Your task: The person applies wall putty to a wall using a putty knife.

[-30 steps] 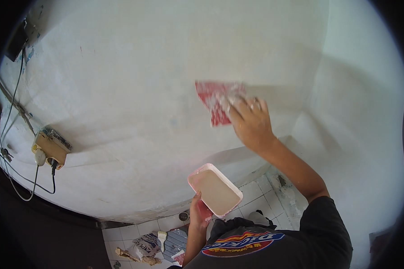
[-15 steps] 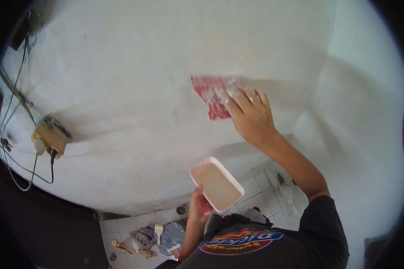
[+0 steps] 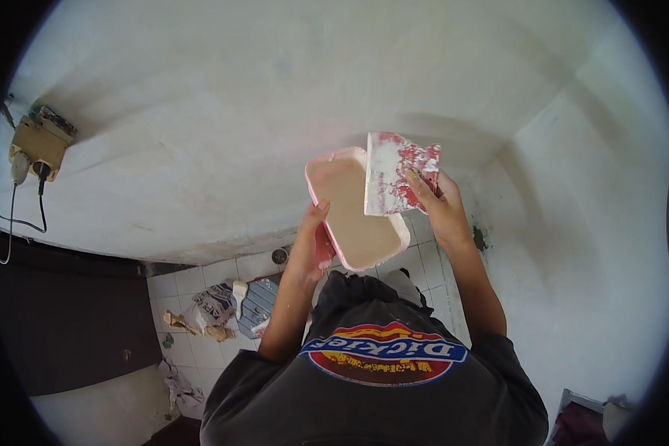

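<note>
My left hand (image 3: 312,241) grips a pink rectangular tub (image 3: 355,260) by its left side, the thumb over the rim. Smooth beige-white filler paste (image 3: 353,215) covers the inside of the tub. In my right hand (image 3: 442,204) is a red plastic putty spreader (image 3: 398,175), pinched at its right side with the thumb on top. White paste coats the spreader's face, thickest toward its left edge. The spreader hangs over the tub's right rim; whether they touch I cannot tell. My right fingers behind the spreader are mostly hidden.
A pale wall (image 3: 238,134) rises in front, with a corner at the right. At the left hangs a beige power socket box (image 3: 41,145) with plugs and cables. On the tiled floor lie a brush (image 3: 239,297), a grey slatted panel (image 3: 262,306) and a crumpled bag (image 3: 214,305).
My right hand has brought the spreader down off the wall to the tub and turned its paste-coated face up. The tub sits higher in view, and the view has tilted downward.
</note>
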Available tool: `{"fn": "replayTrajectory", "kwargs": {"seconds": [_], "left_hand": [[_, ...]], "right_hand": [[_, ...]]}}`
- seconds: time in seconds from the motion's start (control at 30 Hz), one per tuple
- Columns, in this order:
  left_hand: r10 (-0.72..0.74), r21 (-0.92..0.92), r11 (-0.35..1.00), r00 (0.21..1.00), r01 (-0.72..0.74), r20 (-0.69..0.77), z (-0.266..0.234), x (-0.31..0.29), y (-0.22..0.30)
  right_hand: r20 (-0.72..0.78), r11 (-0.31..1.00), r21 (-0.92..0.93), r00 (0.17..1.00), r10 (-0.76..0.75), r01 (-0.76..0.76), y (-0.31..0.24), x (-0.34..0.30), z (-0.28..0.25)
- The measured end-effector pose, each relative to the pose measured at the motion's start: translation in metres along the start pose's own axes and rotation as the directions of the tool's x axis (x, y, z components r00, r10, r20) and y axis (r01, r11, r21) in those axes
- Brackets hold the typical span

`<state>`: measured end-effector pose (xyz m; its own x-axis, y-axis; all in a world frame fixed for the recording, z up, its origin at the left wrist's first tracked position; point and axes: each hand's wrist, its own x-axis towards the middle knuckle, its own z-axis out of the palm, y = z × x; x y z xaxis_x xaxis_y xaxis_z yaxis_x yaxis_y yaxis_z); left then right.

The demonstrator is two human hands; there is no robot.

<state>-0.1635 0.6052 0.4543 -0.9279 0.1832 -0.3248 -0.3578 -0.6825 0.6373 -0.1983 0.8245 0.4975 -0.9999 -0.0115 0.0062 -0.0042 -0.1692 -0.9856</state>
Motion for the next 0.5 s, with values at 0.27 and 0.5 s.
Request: {"fn": "replayTrajectory", "kwargs": {"seconds": [0.27,0.5], "left_hand": [[-0.073,0.1,0.993,0.997,0.068,0.041,0.002,-0.002,0.005],[-0.072,0.064,0.996,0.996,0.069,0.05,-0.003,-0.003,0.017]], "right_hand": [[0.621,0.224,-0.525,0.549,-0.56,0.821,-0.009,-0.015,-0.045],[0.79,0.014,-0.517,0.483,-0.379,0.856,-0.021,-0.027,-0.09]]}}
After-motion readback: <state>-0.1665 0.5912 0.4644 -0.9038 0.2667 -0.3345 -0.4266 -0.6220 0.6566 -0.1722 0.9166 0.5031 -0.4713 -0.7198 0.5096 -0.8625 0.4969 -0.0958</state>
